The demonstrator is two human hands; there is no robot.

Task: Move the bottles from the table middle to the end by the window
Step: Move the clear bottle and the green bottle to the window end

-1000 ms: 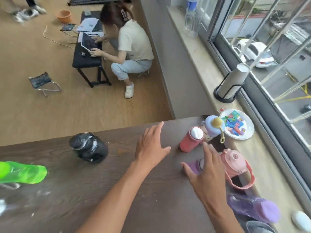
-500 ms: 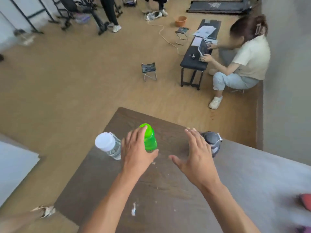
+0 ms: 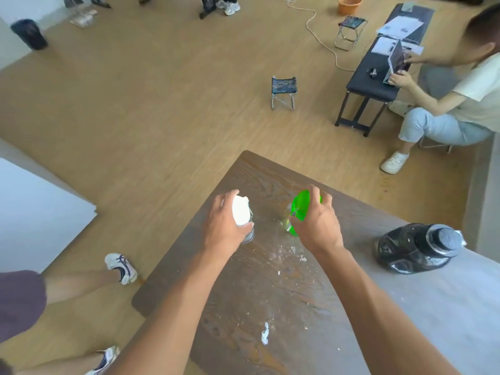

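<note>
We close our left hand (image 3: 224, 226) on the white-capped clear bottle (image 3: 241, 215) and our right hand (image 3: 315, 224) on the green bottle (image 3: 299, 209) near the table's (image 3: 270, 293) far-left corner, neither yet carried windowward, while the black jug (image 3: 414, 247) waits at right.

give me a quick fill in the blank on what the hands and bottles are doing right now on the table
1. The left hand grips the clear bottle with the ____ cap.
2. The right hand is closed around the ____ bottle.
3. The dark bottle on the table is held by ____ hand.

Missing words: white; green; neither
</note>
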